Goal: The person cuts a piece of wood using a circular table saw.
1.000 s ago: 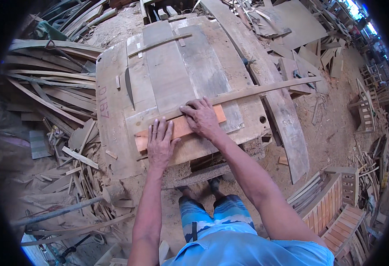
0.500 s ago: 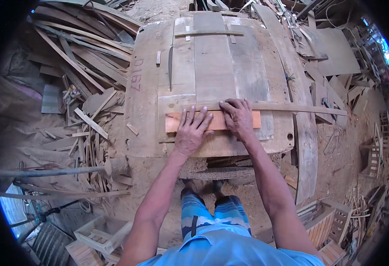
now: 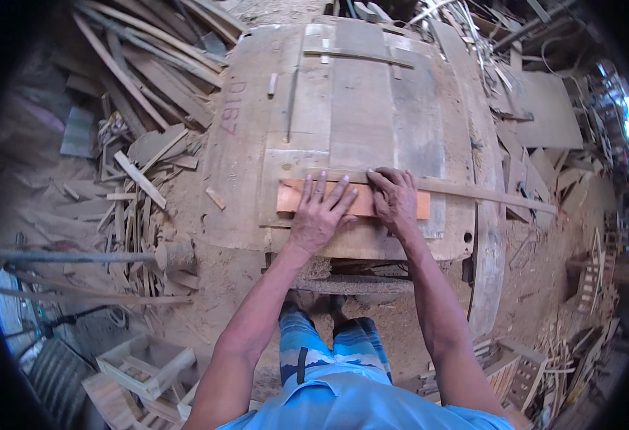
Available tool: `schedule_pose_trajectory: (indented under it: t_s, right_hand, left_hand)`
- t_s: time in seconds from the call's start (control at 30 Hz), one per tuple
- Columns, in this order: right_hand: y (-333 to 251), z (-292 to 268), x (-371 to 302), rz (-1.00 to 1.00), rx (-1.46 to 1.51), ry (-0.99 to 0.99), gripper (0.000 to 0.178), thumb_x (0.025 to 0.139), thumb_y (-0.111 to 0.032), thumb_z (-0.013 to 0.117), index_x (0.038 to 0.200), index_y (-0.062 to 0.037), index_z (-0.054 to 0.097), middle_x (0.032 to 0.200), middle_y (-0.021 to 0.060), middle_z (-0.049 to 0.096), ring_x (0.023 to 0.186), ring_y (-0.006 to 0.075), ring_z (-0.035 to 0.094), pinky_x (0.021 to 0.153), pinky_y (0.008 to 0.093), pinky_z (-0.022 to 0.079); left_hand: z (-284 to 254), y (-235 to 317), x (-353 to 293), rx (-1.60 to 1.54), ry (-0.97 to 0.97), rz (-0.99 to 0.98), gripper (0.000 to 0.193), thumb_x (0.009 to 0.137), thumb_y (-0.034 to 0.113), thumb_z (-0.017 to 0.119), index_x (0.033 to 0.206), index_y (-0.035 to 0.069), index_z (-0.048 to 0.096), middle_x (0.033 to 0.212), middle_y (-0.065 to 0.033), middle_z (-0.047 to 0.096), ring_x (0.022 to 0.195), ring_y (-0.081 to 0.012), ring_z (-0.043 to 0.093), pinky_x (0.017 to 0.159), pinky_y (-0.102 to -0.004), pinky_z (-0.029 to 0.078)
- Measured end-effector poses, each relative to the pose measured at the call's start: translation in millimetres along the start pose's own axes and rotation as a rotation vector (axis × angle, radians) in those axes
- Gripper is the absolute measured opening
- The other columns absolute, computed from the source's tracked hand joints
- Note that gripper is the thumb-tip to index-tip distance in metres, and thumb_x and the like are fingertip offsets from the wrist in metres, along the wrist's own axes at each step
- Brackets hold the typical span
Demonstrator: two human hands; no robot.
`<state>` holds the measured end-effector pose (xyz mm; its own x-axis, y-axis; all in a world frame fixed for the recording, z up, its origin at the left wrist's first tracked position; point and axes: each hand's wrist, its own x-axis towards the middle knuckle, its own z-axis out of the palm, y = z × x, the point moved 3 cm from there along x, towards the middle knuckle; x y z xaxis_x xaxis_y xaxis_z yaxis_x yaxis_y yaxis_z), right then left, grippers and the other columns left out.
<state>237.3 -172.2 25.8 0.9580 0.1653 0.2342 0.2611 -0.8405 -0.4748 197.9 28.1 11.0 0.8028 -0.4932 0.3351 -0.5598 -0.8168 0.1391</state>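
1. On a broad, pale tan wooden worktable (image 3: 361, 122), near the close edge: a flat reddish-orange wooden board (image 3: 364, 203), lying crosswise, just beside a long thin tan wooden strip (image 3: 479, 192).
2. Over the board with the bare left hand (image 3: 319, 218), fingers spread wide.
3. Near its far edge with the bare right hand (image 3: 396, 202), fingers bent; cannot tell whether gripping.
4. Heaped leftward: long brown timber offcuts (image 3: 136, 61).
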Motion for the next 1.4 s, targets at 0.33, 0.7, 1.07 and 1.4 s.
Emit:
schedule_pose_trajectory:
  t_s: [0.33, 0.7, 1.07, 1.4]
  right_hand:
    - [2.6, -10.1, -17.6, -0.277, -0.368, -0.215, 0.103, 0.090, -0.082, 0.053, 0.164, -0.0117, 0.037, 0.162, 0.0204, 0.039, 0.152, 0.0405, 0.033, 0.129, 0.0574, 0.018]
    - [11.3, -9.8, -10.0, -0.322, -0.235, -0.251, 0.092, 0.084, -0.064, 0.073, 0.154, -0.0109, 0.048, 0.151, 0.0209, 0.044, 0.144, 0.0417, 0.040, 0.126, 0.0591, 0.027]
    - [18.2, -8.6, 3.2, -0.381, -0.190, -0.248, 0.082, 0.084, -0.062, 0.073, 0.144, -0.0076, 0.056, 0.150, 0.0220, 0.046, 0.143, 0.0440, 0.041, 0.126, 0.0591, 0.029]
    - [22.4, -6.3, 33.0, -0.402, -0.164, -0.266, 0.090, 0.082, -0.061, 0.074, 0.152, -0.0092, 0.051, 0.147, 0.0234, 0.047, 0.137, 0.0443, 0.043, 0.120, 0.0584, 0.035]
  left_hand:
    - [-13.8, 0.4, 1.2, -0.122, 0.039, -0.083, 0.065, 0.089, 0.050, 0.073, 0.147, 0.024, 0.063, 0.159, -0.0041, 0.053, 0.148, -0.0392, 0.045, 0.126, -0.0586, 0.032]
    - [-16.9, 28.1, 58.6, -0.315, 0.070, -0.245, 0.047, 0.101, 0.030, 0.060, 0.135, -0.003, 0.061, 0.137, -0.0221, 0.061, 0.132, -0.0412, 0.054, 0.122, -0.0553, 0.035]
    - [15.0, 21.0, 79.4, -0.219, 0.135, -0.323, 0.028, 0.103, 0.027, 0.060, 0.117, 0.003, 0.063, 0.118, -0.0167, 0.063, 0.117, -0.0354, 0.059, 0.115, -0.0520, 0.041]
    - [20.3, 3.2, 99.8, -0.207, 0.151, -0.374, 0.023, 0.093, 0.016, 0.064, 0.113, 0.004, 0.062, 0.117, -0.0173, 0.062, 0.117, -0.0366, 0.058, 0.111, -0.0512, 0.043]
